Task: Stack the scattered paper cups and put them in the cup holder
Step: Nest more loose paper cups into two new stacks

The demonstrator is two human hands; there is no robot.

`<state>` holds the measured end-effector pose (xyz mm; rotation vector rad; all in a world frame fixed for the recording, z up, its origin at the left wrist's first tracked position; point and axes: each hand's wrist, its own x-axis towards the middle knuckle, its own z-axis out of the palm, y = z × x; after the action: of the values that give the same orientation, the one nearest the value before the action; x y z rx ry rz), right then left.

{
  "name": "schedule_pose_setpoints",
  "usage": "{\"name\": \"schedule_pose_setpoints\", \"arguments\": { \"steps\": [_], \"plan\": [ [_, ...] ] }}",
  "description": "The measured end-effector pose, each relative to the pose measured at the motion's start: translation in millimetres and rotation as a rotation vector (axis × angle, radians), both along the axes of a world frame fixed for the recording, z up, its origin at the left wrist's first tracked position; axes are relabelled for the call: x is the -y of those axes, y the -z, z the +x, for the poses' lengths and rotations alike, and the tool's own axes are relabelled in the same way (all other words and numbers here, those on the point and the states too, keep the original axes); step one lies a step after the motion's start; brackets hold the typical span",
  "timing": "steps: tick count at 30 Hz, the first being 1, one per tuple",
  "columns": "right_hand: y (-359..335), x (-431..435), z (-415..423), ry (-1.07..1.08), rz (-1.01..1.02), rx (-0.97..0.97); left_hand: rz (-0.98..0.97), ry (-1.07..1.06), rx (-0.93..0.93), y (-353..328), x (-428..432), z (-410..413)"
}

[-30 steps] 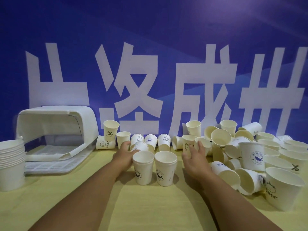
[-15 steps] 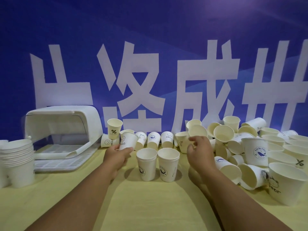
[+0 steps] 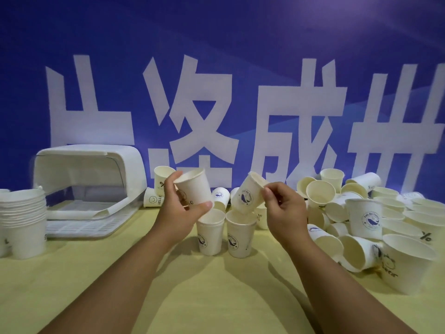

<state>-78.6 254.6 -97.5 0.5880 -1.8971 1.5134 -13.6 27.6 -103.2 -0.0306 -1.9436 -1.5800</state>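
Note:
My left hand [image 3: 180, 208] grips a white paper cup [image 3: 193, 186], tilted, mouth up, raised above the table. My right hand [image 3: 284, 208] pinches the rim of a second cup [image 3: 249, 192] with a blue whale print, tilted with its base over one of two upright whale-print cups [image 3: 209, 233] [image 3: 240, 235] standing side by side on the table. A heap of scattered cups [image 3: 337, 208] lies to the right. The white cup holder [image 3: 89, 169] stands open at the back left.
A tall stack of cups [image 3: 26, 220] stands at the left edge. Large paper bowls [image 3: 407, 263] sit at the right front. A few cups [image 3: 151, 198] rest beside the holder. A blue banner with white characters backs the yellow table [image 3: 204, 297].
Both hands reached into the cups at the back, each took one, and lifted them up and toward me above the two upright cups.

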Motion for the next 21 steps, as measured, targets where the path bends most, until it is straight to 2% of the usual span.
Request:
{"name": "schedule_pose_setpoints", "arguments": {
  "steps": [7, 11, 13, 16, 21],
  "plan": [
    [2.0, 1.9, 7.8, -0.052, 0.230, 0.022, -0.224, 0.012, 0.161, 9.6, -5.6, 0.2],
    [6.8, 5.2, 7.8, -0.062, 0.251, 0.121, -0.157, 0.019, 0.165, 10.5, -5.5, -3.3],
    [11.2, 8.5, 6.0, -0.080, 0.328, 0.212, -0.135, 0.009, 0.219, 13.1, -5.6, -5.1],
    [19.2, 12.3, 4.9, -0.097, 0.451, 0.293, -0.232, -0.030, 0.302, 17.4, -2.3, -7.0],
    [23.2, 13.0, 3.8, -0.123, 0.400, 0.340, -0.224, -0.014, 0.292, 20.3, 1.0, -7.4]
  ]
}}
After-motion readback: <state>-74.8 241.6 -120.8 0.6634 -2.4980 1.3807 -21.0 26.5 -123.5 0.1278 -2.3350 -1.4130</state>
